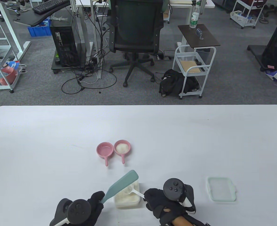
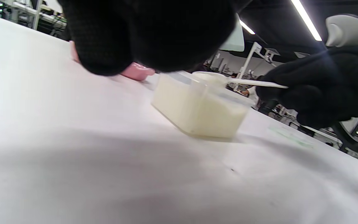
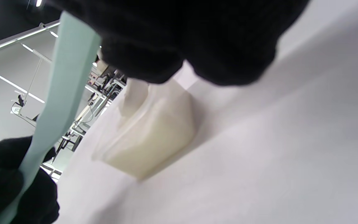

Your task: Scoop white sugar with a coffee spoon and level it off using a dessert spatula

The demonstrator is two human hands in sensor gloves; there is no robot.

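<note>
Now your right hand [image 1: 162, 200] pinches the thin, light coffee spoon [image 1: 134, 191] by its handle end over the sugar tub [image 1: 127, 197] on the worktop [image 1: 58, 141]; keep it level, loose sugar spills. Your left hand [image 1: 91, 204] grips the flat, stiff-looking teal spatula [image 1: 121, 184] at its narrow handle.

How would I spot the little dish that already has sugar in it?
Look at the middle of the white table, beyond the two gloved hands. Two small pink handled dishes sit side by side; the sugar dish is the right one, holding a white mound, while the other dish looks empty.
</note>
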